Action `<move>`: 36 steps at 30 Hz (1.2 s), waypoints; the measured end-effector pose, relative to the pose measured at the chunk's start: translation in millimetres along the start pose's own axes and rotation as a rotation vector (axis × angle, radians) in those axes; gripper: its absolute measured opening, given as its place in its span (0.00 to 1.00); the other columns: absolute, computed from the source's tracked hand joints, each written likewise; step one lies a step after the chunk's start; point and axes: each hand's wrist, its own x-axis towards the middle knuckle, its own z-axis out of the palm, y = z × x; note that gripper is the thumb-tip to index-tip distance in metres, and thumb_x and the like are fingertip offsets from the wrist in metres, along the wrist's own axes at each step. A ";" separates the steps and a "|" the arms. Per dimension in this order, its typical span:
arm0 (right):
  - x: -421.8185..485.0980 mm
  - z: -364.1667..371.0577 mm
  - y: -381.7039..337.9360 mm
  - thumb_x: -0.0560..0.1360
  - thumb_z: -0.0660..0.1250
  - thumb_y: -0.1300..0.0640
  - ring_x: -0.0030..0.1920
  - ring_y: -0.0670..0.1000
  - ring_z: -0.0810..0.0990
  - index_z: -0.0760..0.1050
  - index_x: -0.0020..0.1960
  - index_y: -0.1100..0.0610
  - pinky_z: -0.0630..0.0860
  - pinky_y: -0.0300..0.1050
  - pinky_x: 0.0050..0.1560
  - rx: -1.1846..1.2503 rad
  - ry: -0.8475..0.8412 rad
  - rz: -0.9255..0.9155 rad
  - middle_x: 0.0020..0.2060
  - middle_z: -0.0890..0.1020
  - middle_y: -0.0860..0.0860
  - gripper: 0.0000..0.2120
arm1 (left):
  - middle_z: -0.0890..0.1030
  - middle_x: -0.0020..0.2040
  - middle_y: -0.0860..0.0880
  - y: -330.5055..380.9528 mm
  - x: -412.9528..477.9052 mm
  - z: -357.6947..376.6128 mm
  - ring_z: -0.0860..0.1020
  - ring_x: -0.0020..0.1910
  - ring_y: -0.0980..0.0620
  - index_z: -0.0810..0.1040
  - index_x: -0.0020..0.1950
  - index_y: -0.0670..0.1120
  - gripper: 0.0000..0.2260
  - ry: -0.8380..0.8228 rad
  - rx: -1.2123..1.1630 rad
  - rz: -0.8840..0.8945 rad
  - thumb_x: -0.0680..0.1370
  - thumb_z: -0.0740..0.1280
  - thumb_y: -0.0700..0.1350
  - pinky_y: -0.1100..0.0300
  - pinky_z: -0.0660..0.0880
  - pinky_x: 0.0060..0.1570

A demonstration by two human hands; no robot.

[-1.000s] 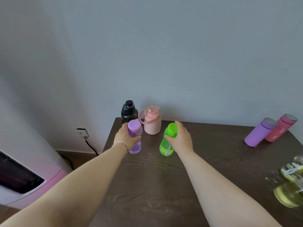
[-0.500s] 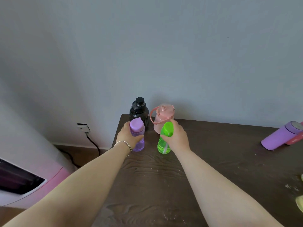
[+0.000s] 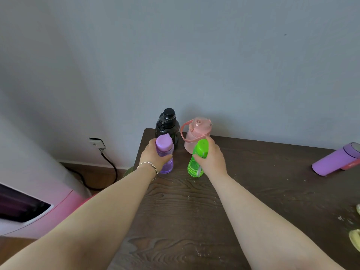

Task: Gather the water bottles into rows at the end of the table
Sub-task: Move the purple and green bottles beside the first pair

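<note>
My left hand (image 3: 153, 155) grips a small clear purple bottle (image 3: 165, 154) with a purple cap, upright near the table's far left corner. My right hand (image 3: 213, 159) grips a bright green bottle (image 3: 195, 166), upright just to its right. Right behind them, against the wall, stand a black bottle (image 3: 168, 123) and a pale pink bottle (image 3: 196, 131) with a carry loop. At the right edge a purple flask (image 3: 335, 159) stands with a red flask (image 3: 352, 165) mostly hidden behind it.
The dark wooden table (image 3: 185, 211) ends at the left just beside my left hand. A pink and white appliance (image 3: 33, 201) stands on the floor at left, near a wall socket (image 3: 97, 143) with a black cable. Yellowish glass items (image 3: 355, 238) peek in at the lower right.
Both hands have carried the purple and green bottles farther back and left, up close to the black and pink bottles. The view has turned left, so the flasks sit at the right edge.
</note>
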 end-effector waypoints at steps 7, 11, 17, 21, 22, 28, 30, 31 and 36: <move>-2.8 -2.8 -2.3 0.76 0.76 0.53 0.62 0.63 0.80 0.55 0.83 0.49 0.78 0.53 0.56 -0.029 -0.028 -0.015 0.62 0.76 0.60 0.43 | 0.74 0.66 0.47 -1.5 -1.7 0.8 0.74 0.63 0.43 0.63 0.72 0.50 0.38 -0.014 -0.010 0.001 0.67 0.79 0.46 0.45 0.74 0.62; -8.3 -8.3 -4.2 0.76 0.77 0.53 0.69 0.63 0.76 0.47 0.85 0.49 0.78 0.57 0.64 -0.112 -0.062 -0.044 0.73 0.69 0.60 0.49 | 0.69 0.70 0.46 -1.8 -2.3 -3.5 0.71 0.66 0.42 0.59 0.74 0.51 0.42 0.000 0.054 0.050 0.67 0.78 0.47 0.44 0.73 0.64; -26.8 -27.1 10.3 0.77 0.75 0.48 0.77 0.62 0.67 0.48 0.85 0.56 0.75 0.58 0.69 -0.363 -0.073 -0.115 0.78 0.64 0.59 0.48 | 0.56 0.78 0.42 -4.2 -6.8 -8.5 0.55 0.76 0.40 0.56 0.78 0.48 0.44 0.143 0.561 0.344 0.69 0.76 0.53 0.44 0.60 0.72; -41.9 -49.3 31.6 0.79 0.72 0.44 0.81 0.61 0.62 0.49 0.85 0.58 0.64 0.54 0.81 -0.587 -0.039 -0.155 0.80 0.64 0.61 0.46 | 0.51 0.79 0.41 5.3 -23.2 -0.8 0.48 0.79 0.41 0.53 0.79 0.47 0.40 0.112 0.844 0.528 0.74 0.69 0.58 0.43 0.49 0.76; -45.5 -55.5 37.9 0.80 0.71 0.43 0.82 0.61 0.61 0.49 0.85 0.58 0.61 0.55 0.82 -0.631 -0.032 -0.149 0.81 0.64 0.60 0.45 | 0.51 0.80 0.41 9.8 -27.9 3.3 0.48 0.79 0.41 0.53 0.79 0.47 0.40 0.105 0.879 0.570 0.74 0.68 0.59 0.43 0.49 0.76; -77.9 -94.8 78.7 0.82 0.67 0.42 0.84 0.59 0.56 0.50 0.85 0.55 0.55 0.58 0.84 -0.737 -0.018 -0.073 0.82 0.62 0.57 0.41 | 0.61 0.77 0.40 40.5 -62.3 44.1 0.59 0.76 0.39 0.61 0.77 0.44 0.40 0.016 0.915 0.740 0.71 0.71 0.58 0.41 0.58 0.73; -90.2 -108.5 94.0 0.82 0.66 0.42 0.84 0.59 0.55 0.50 0.85 0.55 0.53 0.58 0.85 -0.740 -0.012 -0.045 0.83 0.61 0.56 0.41 | 0.58 0.78 0.41 50.0 -78.0 61.6 0.57 0.77 0.40 0.58 0.78 0.46 0.40 -0.020 0.967 0.774 0.72 0.71 0.59 0.43 0.56 0.74; -96.5 -115.7 101.9 0.82 0.66 0.42 0.85 0.59 0.54 0.50 0.85 0.55 0.53 0.58 0.85 -0.738 -0.012 -0.033 0.83 0.61 0.56 0.41 | 0.56 0.79 0.41 55.2 -86.5 70.5 0.55 0.77 0.40 0.56 0.78 0.46 0.40 -0.045 0.993 0.780 0.73 0.69 0.59 0.44 0.53 0.74; -130.3 -161.1 146.7 0.83 0.66 0.43 0.85 0.59 0.53 0.49 0.85 0.54 0.51 0.59 0.85 -0.713 0.012 0.000 0.83 0.60 0.57 0.40 | 0.48 0.80 0.43 92.3 -135.2 115.5 0.48 0.78 0.43 0.47 0.79 0.47 0.41 -0.107 1.031 0.734 0.75 0.66 0.60 0.46 0.49 0.76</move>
